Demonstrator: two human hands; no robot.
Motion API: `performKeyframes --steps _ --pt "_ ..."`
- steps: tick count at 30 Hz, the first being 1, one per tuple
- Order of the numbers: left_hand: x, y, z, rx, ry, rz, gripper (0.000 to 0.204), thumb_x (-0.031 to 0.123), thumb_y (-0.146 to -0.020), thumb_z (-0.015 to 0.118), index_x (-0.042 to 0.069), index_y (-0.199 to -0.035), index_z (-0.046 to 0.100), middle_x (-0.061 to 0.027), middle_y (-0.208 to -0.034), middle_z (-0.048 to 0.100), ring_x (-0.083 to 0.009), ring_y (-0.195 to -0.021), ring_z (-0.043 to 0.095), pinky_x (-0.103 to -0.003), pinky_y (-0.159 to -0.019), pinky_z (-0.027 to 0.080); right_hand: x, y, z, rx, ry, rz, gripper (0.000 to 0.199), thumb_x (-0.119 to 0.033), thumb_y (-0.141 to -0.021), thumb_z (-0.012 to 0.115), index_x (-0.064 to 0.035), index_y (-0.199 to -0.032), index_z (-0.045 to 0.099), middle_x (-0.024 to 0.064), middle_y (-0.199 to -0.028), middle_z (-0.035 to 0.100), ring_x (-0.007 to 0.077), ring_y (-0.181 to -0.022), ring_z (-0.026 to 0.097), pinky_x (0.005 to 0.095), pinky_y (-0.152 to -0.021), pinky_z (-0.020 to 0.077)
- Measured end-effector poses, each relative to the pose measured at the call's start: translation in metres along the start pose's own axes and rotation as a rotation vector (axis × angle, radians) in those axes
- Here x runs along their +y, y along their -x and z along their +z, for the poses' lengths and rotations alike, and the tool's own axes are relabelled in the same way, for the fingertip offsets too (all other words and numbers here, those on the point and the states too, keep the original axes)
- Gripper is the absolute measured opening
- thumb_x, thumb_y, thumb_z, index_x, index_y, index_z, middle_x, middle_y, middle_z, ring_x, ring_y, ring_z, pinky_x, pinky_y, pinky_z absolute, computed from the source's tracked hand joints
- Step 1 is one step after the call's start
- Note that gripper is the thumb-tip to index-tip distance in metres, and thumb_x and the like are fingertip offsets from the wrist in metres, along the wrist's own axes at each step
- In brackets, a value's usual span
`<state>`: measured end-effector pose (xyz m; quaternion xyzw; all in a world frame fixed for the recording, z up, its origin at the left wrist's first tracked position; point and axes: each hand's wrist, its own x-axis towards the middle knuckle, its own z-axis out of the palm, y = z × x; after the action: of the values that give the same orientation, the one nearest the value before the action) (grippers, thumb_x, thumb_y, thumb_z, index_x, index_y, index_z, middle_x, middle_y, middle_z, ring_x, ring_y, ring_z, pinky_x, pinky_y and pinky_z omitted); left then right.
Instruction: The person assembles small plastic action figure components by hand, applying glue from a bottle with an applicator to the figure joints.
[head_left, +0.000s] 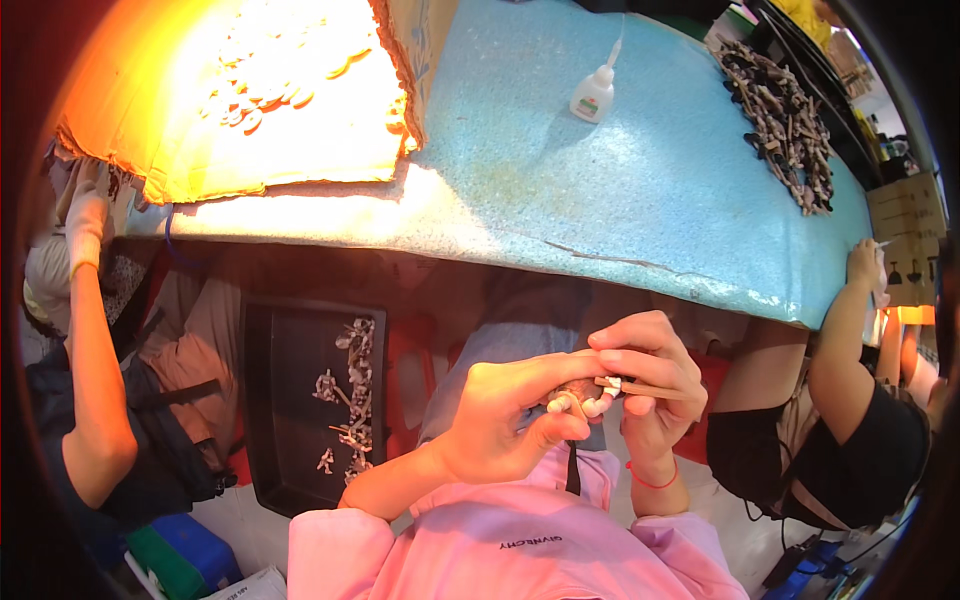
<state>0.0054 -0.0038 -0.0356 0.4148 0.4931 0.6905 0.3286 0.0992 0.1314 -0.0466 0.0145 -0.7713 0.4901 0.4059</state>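
Close in front of my chest, both hands hold a small figurine (597,402) with whitish and brown parts. My left hand (510,410) pinches it from the left between thumb and fingers. From the right, my right hand (652,375) has its fingers closed around its other side, where a thin pale stick-like piece shows. The fingers partly hide the figurine, so its full shape is unclear. Left of my lap stands a black tray (290,400) with several similar small figures (355,400) along its right side.
Beyond my hands runs a blue table (640,200) with a white squeeze bottle (593,95) on it. A brightly lit cardboard sheet (330,160) carries small pieces. Figures (785,130) are heaped at the far right. Co-workers sit left, with a gloved hand (87,225), and right.
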Motion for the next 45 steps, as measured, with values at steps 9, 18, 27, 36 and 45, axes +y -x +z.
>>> performKeyframes --steps 9,18,27,36,45 --pt "-0.010 -0.004 0.001 0.101 -0.301 0.276 0.046 0.024 -0.074 0.068 -0.003 -0.109 0.055 -0.0131 -0.090 0.062 -0.0224 -0.069 0.060 -0.028 -0.062 0.049 0.001 0.008 0.009 0.099 -0.333 0.232 0.037 -0.033 -0.079 0.063 0.0018 -0.093 0.064 0.0219 -0.100 0.060 0.0297 -0.090 0.059 0.0322 -0.071 0.0471" --pt "-0.004 -0.002 -0.003 0.041 -0.088 0.104 0.045 0.023 -0.077 0.066 0.000 -0.114 0.054 -0.0107 -0.083 0.061 -0.0181 -0.068 0.059 -0.026 -0.060 0.047 0.005 0.005 0.009 0.015 -0.278 0.152 0.026 -0.022 -0.074 0.068 -0.0036 -0.093 0.066 0.0197 -0.100 0.060 0.0226 -0.083 0.054 0.0282 -0.065 0.0447" --pt "-0.002 -0.001 -0.008 -0.096 0.379 -0.190 0.039 0.011 -0.088 0.053 0.000 -0.125 0.046 -0.0046 -0.089 0.059 -0.0116 -0.071 0.055 -0.026 -0.065 0.046 -0.004 0.007 0.015 0.159 -0.184 0.185 0.024 -0.021 -0.074 0.069 -0.0036 -0.091 0.066 0.0187 -0.095 0.060 0.0207 -0.078 0.054 0.0265 -0.061 0.0449" --pt "-0.006 -0.001 -0.012 -0.131 0.594 -0.218 0.042 0.003 -0.085 0.052 -0.003 -0.125 0.044 -0.0035 -0.098 0.056 -0.0086 -0.084 0.051 -0.024 -0.074 0.044 0.000 0.009 0.015 0.120 -0.159 0.093 0.025 -0.014 -0.072 0.069 -0.0041 -0.094 0.065 0.0201 -0.098 0.058 0.0205 -0.079 0.054 0.0248 -0.057 0.0452" --pt "-0.007 -0.001 -0.014 -0.112 0.656 -0.275 0.040 -0.001 -0.081 0.053 -0.004 -0.120 0.050 -0.0040 -0.093 0.057 -0.0075 -0.083 0.052 -0.023 -0.073 0.044 -0.001 0.005 0.015 0.070 -0.083 0.043 0.026 -0.016 -0.070 0.071 -0.0046 -0.094 0.065 0.0189 -0.098 0.058 0.0202 -0.079 0.052 0.0244 -0.057 0.0446"
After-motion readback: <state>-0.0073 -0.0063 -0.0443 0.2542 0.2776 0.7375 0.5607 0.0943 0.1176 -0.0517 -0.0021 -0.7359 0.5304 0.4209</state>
